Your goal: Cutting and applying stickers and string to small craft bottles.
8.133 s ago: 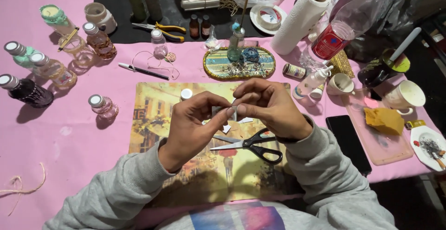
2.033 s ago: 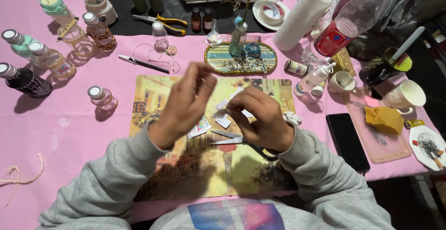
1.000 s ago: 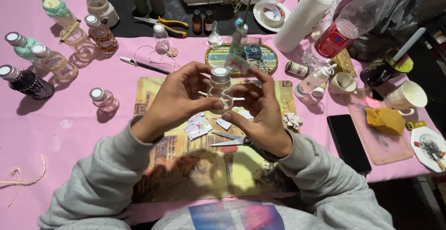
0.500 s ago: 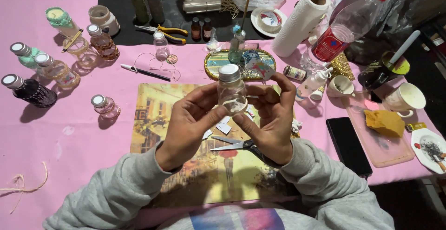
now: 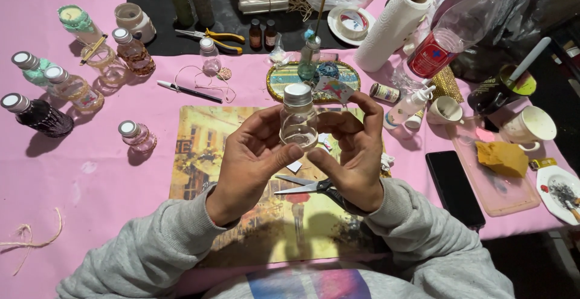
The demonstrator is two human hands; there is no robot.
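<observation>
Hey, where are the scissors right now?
The scissors lie on the picture placemat at centre, just below the right hand, under the raised glass bottle.

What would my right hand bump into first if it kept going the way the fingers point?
The right hand points its fingers up and left, already touching the small clear glass bottle held between both hands. Past that, probably the left hand, though depth is hard to judge.

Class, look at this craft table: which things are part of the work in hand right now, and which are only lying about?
In hand:
left hand
right hand
small clear bottle, held up between both
paper cutout, at the right fingertips

Lying about:
scissors
pliers
paper towel roll
phone
dark bottle
</observation>
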